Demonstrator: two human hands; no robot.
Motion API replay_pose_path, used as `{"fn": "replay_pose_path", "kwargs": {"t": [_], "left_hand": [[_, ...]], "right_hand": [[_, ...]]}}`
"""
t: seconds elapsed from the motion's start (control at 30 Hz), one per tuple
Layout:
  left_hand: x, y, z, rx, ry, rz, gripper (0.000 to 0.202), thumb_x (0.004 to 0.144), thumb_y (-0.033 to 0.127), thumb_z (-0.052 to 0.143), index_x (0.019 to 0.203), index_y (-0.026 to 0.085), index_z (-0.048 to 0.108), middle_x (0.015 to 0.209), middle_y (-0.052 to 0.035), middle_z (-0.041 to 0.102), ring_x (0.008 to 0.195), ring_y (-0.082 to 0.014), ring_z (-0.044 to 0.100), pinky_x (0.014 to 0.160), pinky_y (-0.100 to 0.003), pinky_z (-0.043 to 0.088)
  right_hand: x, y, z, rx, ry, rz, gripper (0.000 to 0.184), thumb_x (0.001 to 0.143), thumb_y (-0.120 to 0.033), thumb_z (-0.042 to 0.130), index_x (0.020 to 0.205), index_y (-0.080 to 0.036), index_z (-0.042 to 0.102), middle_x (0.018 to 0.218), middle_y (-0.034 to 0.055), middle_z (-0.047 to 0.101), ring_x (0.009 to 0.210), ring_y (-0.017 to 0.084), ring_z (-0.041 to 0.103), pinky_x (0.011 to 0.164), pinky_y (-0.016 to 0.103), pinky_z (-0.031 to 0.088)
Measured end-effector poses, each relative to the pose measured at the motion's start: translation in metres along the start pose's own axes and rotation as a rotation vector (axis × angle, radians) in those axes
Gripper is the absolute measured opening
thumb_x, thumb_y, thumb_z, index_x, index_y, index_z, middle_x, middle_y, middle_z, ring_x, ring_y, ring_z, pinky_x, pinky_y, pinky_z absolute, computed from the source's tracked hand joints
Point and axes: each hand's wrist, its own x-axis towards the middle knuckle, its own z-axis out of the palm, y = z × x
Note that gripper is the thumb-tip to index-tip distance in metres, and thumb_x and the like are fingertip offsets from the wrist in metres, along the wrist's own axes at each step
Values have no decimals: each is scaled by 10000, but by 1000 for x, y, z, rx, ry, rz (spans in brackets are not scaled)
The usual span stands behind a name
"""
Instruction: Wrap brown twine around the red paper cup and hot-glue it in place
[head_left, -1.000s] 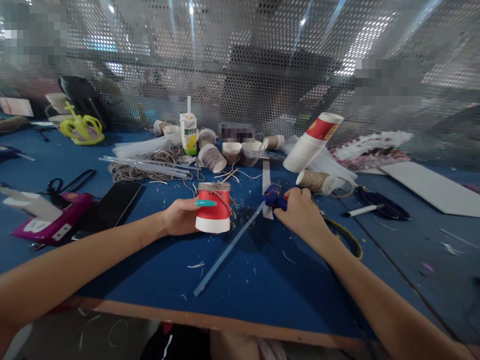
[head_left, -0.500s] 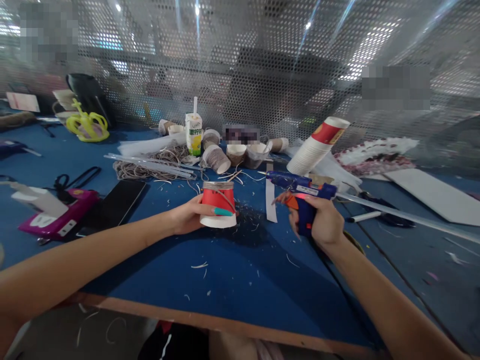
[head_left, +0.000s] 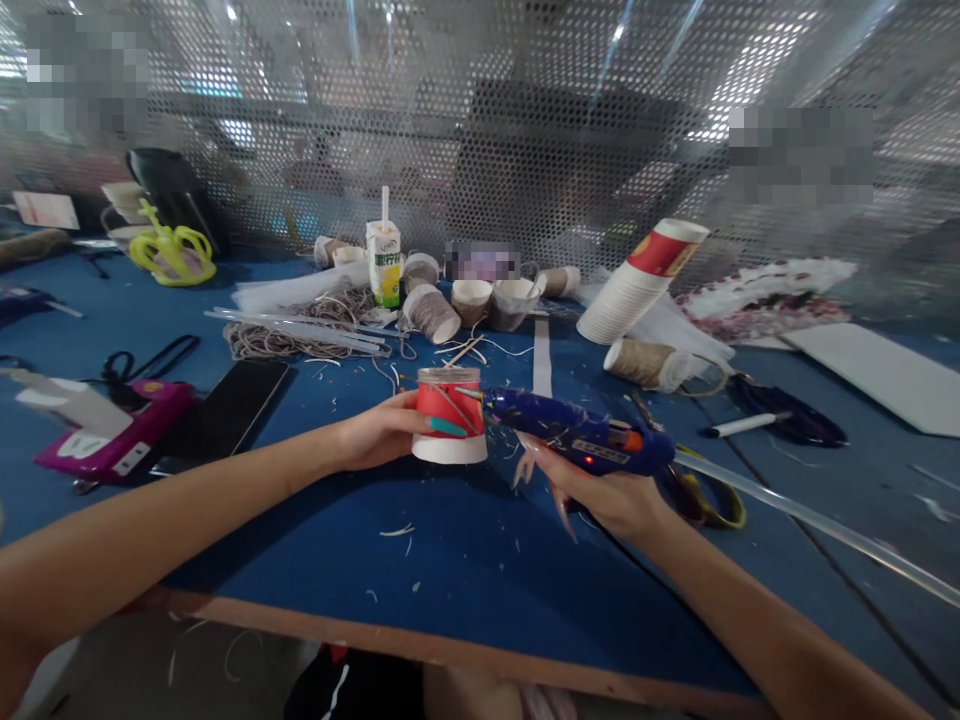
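Paper cup, red and white, twine round its upper end: gripped by the left hand over the tabletop, wider end down, presumably steadied for the nozzle. Glue gun: gripped by the right hand, tip at the cup's side, contact uncertain. Drink carton: holds a straw. Leaning stack: nested paper cups. Clear tub: contents indistinct.
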Motion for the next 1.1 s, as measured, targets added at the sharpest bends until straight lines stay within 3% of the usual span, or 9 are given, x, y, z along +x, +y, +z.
{"fn": "replay_pose_path", "kwargs": {"t": [0.1,0.2,0.4,0.97,1.1], "left_hand": [[0,0,1,4,-45,-17,542,631,194,758,1157,176,630,1043,-78,730,959,-224,660,886,-339,433],[0,0,1,21,-66,-24,524,634,204,771,1141,174,639,1039,-72,733,973,-212,658,909,-332,429],[0,0,4,75,-70,-3,536,651,233,786,1157,173,620,1106,-104,711,1037,-247,645,977,-403,403],[-1,-2,4,103,-65,3,597,652,233,801,1207,171,592,1121,-121,704,1043,-252,652,1004,-419,402],[-1,-1,3,64,-74,-2,609,638,205,800,1211,193,597,1083,-91,722,1017,-236,663,1000,-402,399]], "right_hand": [[3,-7,0,7,-28,-7,349,799,-405,602,501,-228,561,350,-49,470,333,111,447,380,252,438],[3,-12,0,-25,-31,-77,389,800,-332,590,440,-233,479,340,-51,450,333,111,450,410,253,449],[4,-6,3,-44,-43,-175,301,781,-230,557,497,-233,457,439,-31,513,425,134,536,468,262,477],[3,-22,0,-75,-56,-151,211,755,-198,525,553,-231,475,506,-25,517,463,133,511,469,275,425],[3,-23,-1,-71,-74,-148,211,750,-178,527,550,-228,484,500,-25,529,455,131,516,461,268,417]]}}
